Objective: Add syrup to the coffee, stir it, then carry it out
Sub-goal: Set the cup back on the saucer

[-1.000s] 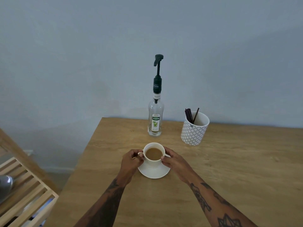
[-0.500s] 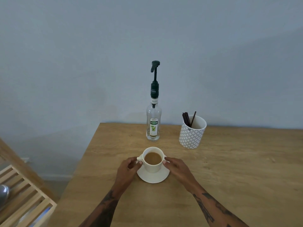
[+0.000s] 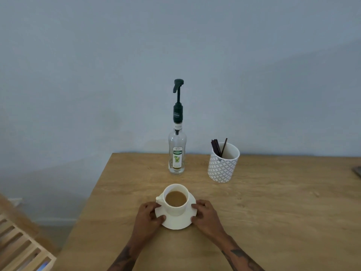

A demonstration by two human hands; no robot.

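Note:
A white cup (image 3: 176, 200) of milky coffee stands on a white saucer (image 3: 176, 222) near the front of the wooden table (image 3: 273, 212). My left hand (image 3: 149, 216) grips the saucer's left rim, beside the cup's handle. My right hand (image 3: 205, 214) grips the saucer's right rim. Behind the cup stands a nearly empty clear syrup bottle (image 3: 177, 151) with a dark green pump on top. To its right a white patterned holder (image 3: 223, 163) contains several dark stir sticks.
The table's left edge runs close to my left arm; beyond it is floor and a slatted wooden rack (image 3: 21, 249) at the lower left. A plain wall stands behind the table. A dark object (image 3: 357, 171) peeks in at the right edge.
Both hands slid down from the cup's sides to the saucer's rim. The view pulled back, so the cup and saucer sit lower in the frame.

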